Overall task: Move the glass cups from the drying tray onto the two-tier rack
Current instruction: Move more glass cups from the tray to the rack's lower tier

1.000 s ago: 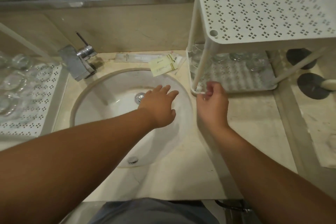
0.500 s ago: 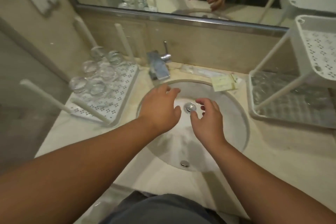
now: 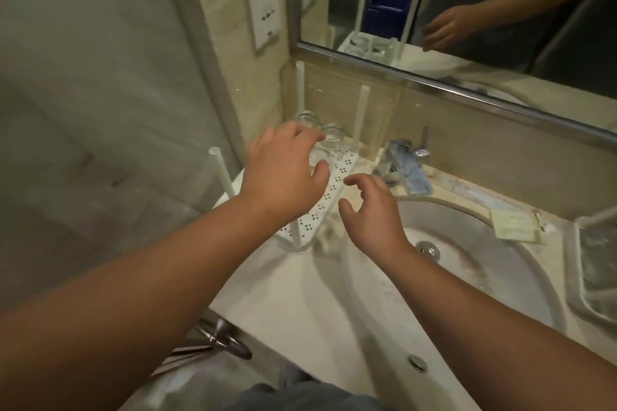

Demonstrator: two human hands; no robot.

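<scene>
The white perforated drying tray (image 3: 337, 177) sits left of the sink on the counter, with white posts at its corners. Clear glass cups (image 3: 333, 137) stand at its far end, partly hidden behind my left hand. My left hand (image 3: 283, 173) hovers over the tray with fingers spread and loosely bent, holding nothing. My right hand (image 3: 370, 213) hangs beside the tray's right edge, fingers relaxed and empty. Only the lower corner of the two-tier rack (image 3: 597, 264) shows at the far right edge.
A chrome faucet (image 3: 405, 163) stands behind the round white sink (image 3: 484, 277). A small paper packet (image 3: 514, 225) lies on the counter between sink and rack. A mirror (image 3: 467, 10) spans the wall above. The left wall is close to the tray.
The view swung left from the rack to the tray. Both hands moved from over the sink toward the drying tray; the left one now hovers above the cups.
</scene>
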